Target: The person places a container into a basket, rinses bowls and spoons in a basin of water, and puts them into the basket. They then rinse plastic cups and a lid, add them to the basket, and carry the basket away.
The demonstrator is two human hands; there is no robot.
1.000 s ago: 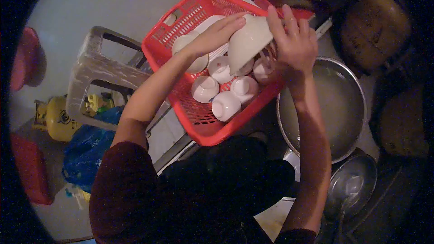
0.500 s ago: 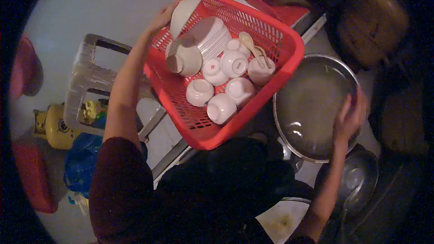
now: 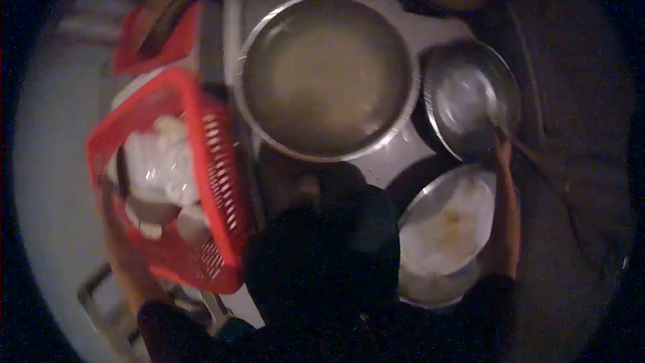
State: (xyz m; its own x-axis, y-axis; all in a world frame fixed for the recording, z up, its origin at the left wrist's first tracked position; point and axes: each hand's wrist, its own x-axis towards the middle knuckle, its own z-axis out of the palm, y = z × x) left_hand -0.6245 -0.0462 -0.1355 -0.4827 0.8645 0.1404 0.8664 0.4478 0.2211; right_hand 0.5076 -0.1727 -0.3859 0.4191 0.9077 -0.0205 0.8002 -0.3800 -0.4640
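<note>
A red plastic basket [image 3: 225, 185] of white bowls [image 3: 158, 161] stands on the left, blurred by motion. My left hand [image 3: 106, 191] is at its left rim beside the dishes; its fingers are smeared, and whether they grip anything is unclear. On the right, my right hand [image 3: 502, 148] is at the lower right rim of a small metal pan [image 3: 463, 97], close to a thin utensil in it. Its fingers are too blurred to read. A large metal basin [image 3: 326, 74] of cloudy liquid sits between basket and pan.
Below the small pan is a round metal vessel [image 3: 440, 286] with a white, yellow-stained surface [image 3: 447, 228] over it. A red container [image 3: 175, 37] lies behind the basket. A stool frame [image 3: 101, 296] shows at the lower left.
The view has swung right, so basket and basin appear further left. My right hand has left the large basin for the small pan. My left hand stays by the basket.
</note>
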